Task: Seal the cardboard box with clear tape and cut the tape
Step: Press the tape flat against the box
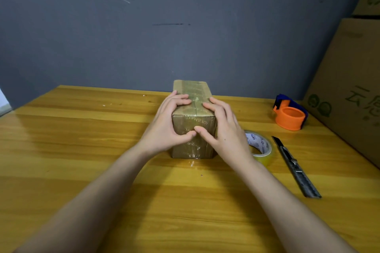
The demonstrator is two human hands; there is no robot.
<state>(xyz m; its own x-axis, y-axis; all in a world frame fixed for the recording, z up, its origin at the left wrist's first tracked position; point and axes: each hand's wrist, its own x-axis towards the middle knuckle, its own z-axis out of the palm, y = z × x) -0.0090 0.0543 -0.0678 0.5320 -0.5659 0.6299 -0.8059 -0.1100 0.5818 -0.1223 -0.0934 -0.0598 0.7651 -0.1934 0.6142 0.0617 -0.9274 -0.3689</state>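
Observation:
A small brown cardboard box (194, 92) stands on the wooden table (82, 150), its flaps closed and shiny clear tape over its top and near face. My left hand (166, 125) grips the box's left near corner, fingers on top, thumb on the near face. My right hand (222, 129) clasps the right near corner the same way, and the two thumbs meet on the near face. A roll of clear tape (262, 148) lies flat just right of my right wrist. A grey utility knife (294, 166) lies further right.
An orange and blue tape dispenser (290, 113) sits at the back right of the table. Large cardboard cartons (349, 88) stand along the right edge. A grey wall rises directly behind the box.

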